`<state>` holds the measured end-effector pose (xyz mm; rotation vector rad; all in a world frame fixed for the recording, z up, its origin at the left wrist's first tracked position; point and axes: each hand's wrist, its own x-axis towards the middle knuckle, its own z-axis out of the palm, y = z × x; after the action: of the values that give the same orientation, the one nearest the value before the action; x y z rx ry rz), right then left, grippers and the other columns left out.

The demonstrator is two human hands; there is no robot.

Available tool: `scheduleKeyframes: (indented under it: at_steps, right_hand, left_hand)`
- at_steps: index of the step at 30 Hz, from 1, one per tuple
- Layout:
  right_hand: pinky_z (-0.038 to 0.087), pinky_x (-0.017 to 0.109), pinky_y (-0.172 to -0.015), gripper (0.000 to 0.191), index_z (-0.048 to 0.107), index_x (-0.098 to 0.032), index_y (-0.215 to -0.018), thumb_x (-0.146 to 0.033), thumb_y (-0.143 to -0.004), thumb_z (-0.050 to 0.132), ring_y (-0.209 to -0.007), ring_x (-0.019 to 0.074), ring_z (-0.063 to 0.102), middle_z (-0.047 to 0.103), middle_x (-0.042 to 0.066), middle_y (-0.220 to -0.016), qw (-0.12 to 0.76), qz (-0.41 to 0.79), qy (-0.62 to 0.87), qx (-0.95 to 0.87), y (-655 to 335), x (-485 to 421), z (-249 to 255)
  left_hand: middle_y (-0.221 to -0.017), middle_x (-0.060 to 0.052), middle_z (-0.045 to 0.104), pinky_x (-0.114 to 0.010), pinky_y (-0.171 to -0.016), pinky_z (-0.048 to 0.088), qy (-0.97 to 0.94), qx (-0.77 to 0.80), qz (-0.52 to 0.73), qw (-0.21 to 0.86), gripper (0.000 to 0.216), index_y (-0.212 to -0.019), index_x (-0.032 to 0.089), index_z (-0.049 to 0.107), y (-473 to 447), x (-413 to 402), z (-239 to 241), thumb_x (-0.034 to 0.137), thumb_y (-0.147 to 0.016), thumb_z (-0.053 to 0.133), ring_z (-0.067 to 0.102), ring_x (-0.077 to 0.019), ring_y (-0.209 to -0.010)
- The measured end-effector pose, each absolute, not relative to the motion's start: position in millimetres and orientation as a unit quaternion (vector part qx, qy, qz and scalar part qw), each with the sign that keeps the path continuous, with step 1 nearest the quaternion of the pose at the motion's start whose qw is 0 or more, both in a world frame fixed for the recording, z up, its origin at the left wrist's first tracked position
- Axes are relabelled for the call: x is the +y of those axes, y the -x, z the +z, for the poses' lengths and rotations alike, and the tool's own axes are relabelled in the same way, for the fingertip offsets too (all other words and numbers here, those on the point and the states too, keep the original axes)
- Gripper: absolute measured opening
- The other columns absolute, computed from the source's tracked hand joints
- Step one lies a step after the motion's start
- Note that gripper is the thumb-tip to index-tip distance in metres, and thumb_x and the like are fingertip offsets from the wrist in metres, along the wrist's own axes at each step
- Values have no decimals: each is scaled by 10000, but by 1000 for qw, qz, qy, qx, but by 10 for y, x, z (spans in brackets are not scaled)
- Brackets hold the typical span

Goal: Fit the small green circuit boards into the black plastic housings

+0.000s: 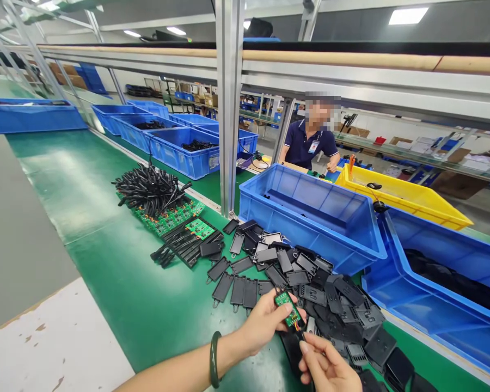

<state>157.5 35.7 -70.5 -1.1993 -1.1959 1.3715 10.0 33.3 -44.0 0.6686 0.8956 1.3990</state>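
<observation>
A green circuit board (pixel 285 308) sits in a small black plastic casing, and my left hand (pixel 266 320) is closed around it with the thumb on the board's edge. Coloured wires (pixel 297 325) run from the board's lower end into a black cable. My right hand (pixel 324 362) pinches that black cable (pixel 301 336) just below the board. Beyond my hands lies a heap of black casing halves (pixel 265 256), several with small metal loops. To the right are black slotted covers (pixel 343 305) in a loose pile.
Farther left on the green worktop (pixel 106 261) are bundled black cables (pixel 151 188) on green circuit boards (pixel 163 218). A blue bin (pixel 310 218), another blue bin (pixel 445 305) and a yellow bin (pixel 408 198) stand beyond. A metal post (pixel 228 109) rises mid-bench; a co-worker (pixel 310 141) is opposite.
</observation>
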Motion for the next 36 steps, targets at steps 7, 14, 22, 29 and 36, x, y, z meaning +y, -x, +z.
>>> scheduleKeyframes:
  at_steps: [7,14,22,29,36]
  right_hand:
    - [411,209,-408,460,646,-173,-690,-630,-653,686,-415,130,517,550,-9,-481,385,503,503,-588,-1584,380,-732]
    - [415,205,-502,393,635,-189,-628,-573,-705,671,-469,126,527,564,-18,-500,399,456,489,-627,-1582,376,-654]
    - [378,213,-406,488,585,-166,-545,-628,-675,671,-357,109,481,548,-6,-436,355,569,477,-568,-1538,378,-588]
    - [339,187,-377,474,576,-151,-602,-606,-705,660,-346,81,454,538,-19,-468,349,566,480,-572,-1510,397,-672]
    - [327,181,-404,458,538,-161,-580,-577,-745,639,-352,70,438,529,-30,-467,353,550,480,-585,-1495,382,-628]
  left_hand:
    - [-920,-119,696,-290,-719,514,-376,416,603,567,394,-1004,152,484,-113,295,-443,477,-818,607,672,-200,-836]
    - [-928,-100,691,-306,-741,516,-375,426,587,578,347,-998,176,457,-123,260,-417,463,-841,572,663,-196,-853]
    - [-879,-91,691,-262,-659,493,-325,404,594,615,402,-963,173,437,-137,217,-353,495,-796,612,662,-183,-783]
    - [-956,-93,692,-317,-808,478,-433,491,583,481,223,-959,192,471,-119,171,-361,408,-905,484,636,-187,-853]
    - [-960,-85,698,-296,-775,477,-458,501,572,462,182,-948,199,468,-111,142,-342,378,-920,462,638,-188,-832]
